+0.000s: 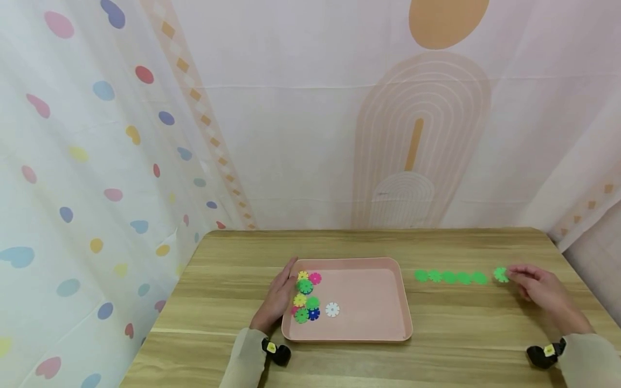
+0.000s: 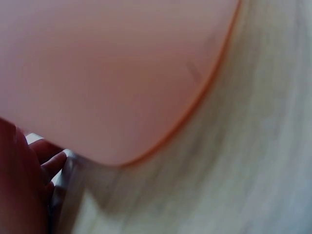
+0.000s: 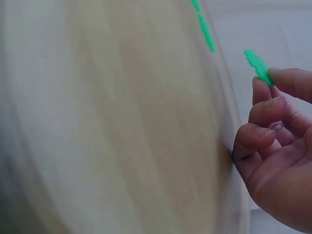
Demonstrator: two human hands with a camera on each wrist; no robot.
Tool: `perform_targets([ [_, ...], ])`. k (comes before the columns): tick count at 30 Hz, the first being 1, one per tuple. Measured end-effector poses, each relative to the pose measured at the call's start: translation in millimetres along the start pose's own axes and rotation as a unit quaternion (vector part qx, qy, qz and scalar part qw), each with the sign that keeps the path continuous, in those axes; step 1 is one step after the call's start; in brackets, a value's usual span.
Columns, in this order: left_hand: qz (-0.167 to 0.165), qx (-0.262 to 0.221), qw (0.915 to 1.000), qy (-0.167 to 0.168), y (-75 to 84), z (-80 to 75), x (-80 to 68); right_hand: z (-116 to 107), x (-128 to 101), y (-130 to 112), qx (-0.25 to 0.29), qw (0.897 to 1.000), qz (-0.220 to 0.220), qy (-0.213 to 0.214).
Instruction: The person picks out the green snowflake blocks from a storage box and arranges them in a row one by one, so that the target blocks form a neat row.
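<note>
Between thumb and index finger, my right hand [image 1: 540, 291] pinches a green notched plastic disc [image 1: 501, 275], a snowflake-style building piece. The right wrist view shows this disc [image 3: 258, 67] tilted at the fingertips. To its left, several more green discs [image 1: 449, 277] lie in a row on the table. My left hand [image 1: 277, 299] rests along the left side of a pink tray [image 1: 368, 302], its fingers lying against the outer wall. In the left wrist view part of that hand is hidden by the tray.
Inside the tray, yellow, pink, blue and green discs [image 1: 302, 315] cluster at the left, with a white disc [image 1: 332, 309] beside them. The wooden table [image 1: 339, 364] ends at a patterned curtain [image 1: 301, 134] behind. Each wrist wears a black strapped device [image 1: 543, 357].
</note>
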State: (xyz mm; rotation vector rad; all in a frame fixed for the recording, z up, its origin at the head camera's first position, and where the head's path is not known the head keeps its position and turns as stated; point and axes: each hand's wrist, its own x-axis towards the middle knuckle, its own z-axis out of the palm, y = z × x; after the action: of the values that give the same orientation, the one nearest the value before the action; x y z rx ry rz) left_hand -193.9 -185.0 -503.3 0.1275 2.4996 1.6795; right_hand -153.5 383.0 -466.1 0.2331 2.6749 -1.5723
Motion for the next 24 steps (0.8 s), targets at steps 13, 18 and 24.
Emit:
perform_targets([
  [13,-0.006,0.000,1.0000,0.001,-1.9,0.2,0.8,5.4,6.4,-1.0,-0.032,0.999,0.020,-0.016],
  [18,0.001,0.004,1.0000,0.000,-0.5,0.2,0.9,6.9,7.5,-2.2,-0.066,0.998,0.019,-0.010],
  [24,0.021,0.015,0.9996,0.005,-3.8,-0.5,2.7,8.0,9.1,-4.6,-0.103,0.995,0.010,-0.006],
])
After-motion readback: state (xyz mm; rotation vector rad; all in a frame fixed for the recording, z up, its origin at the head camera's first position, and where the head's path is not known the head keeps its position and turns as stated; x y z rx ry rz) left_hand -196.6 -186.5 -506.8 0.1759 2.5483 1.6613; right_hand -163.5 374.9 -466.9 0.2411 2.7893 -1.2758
